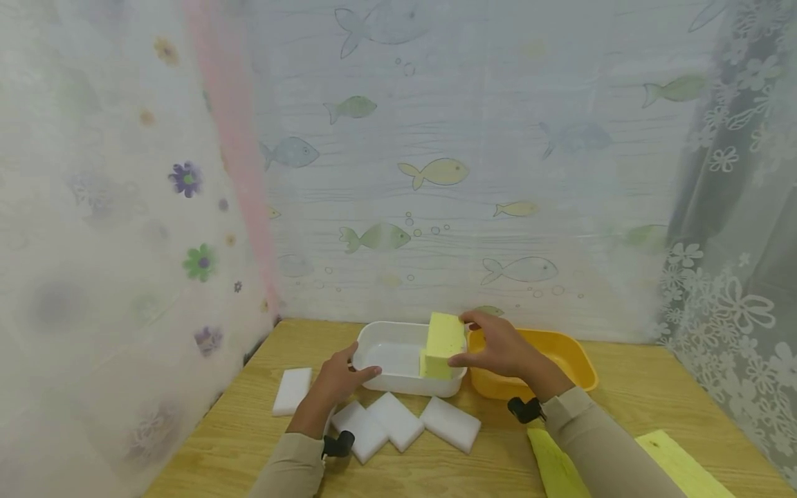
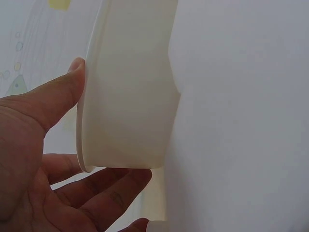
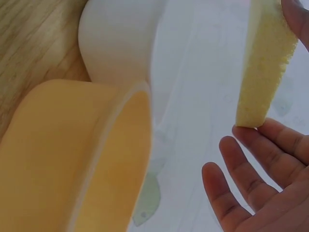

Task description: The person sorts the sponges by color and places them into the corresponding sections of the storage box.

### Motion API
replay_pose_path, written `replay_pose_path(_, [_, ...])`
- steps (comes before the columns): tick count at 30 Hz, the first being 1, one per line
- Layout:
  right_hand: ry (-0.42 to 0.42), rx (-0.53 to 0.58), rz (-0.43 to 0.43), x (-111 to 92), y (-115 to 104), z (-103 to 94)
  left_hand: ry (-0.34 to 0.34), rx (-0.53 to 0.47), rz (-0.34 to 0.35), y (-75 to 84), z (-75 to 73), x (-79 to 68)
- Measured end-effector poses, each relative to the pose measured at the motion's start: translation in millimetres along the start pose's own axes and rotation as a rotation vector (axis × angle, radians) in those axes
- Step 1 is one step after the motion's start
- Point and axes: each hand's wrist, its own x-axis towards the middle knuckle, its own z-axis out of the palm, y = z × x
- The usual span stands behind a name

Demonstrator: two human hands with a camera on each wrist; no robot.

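A white plastic basin stands on the table in the head view. My left hand grips its left end, and the left wrist view shows the thumb at the rim and the fingers against the end wall of the basin. My right hand pinches a yellow sponge between thumb and fingers over the basin's right end. In the right wrist view, fingertips touch the lower edge of this sponge. Just below it, another bit of yellow shows inside the basin, partly hidden.
An orange basin stands right beside the white one. Several white foam pads lie in front, with one more pad at the left. Yellow sheets lie at the front right, partly under my right forearm. A patterned curtain hangs behind.
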Motion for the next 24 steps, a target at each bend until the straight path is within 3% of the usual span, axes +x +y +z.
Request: replay_pose_path(24, [-0.044, -0.019, 0.071, 26, 4, 10.1, 0.001, -0.006, 0.022, -2.0, 0.7, 0.1])
